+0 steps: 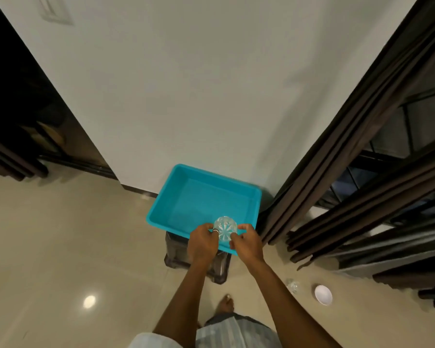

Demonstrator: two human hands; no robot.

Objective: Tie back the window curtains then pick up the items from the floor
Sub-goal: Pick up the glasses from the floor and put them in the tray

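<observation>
The glass (225,228) is held over the near edge of the blue tub (206,199), with what appears to be its base toward the camera. The left hand (202,243) and right hand (248,243) each pinch its sides with the fingertips. This two-sided hold probably steadies the fragile glass for lowering into the tub. The tub rests on a dark stool (176,249) against the wall (186,84). On the tiled floor (60,247), at right, lie a second glass item (293,285) and a white bowl (323,294). The dark curtains (337,159) hang gathered beside the window.

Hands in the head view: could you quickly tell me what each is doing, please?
Left hand: holding the glass.
Right hand: holding the same glass.
</observation>
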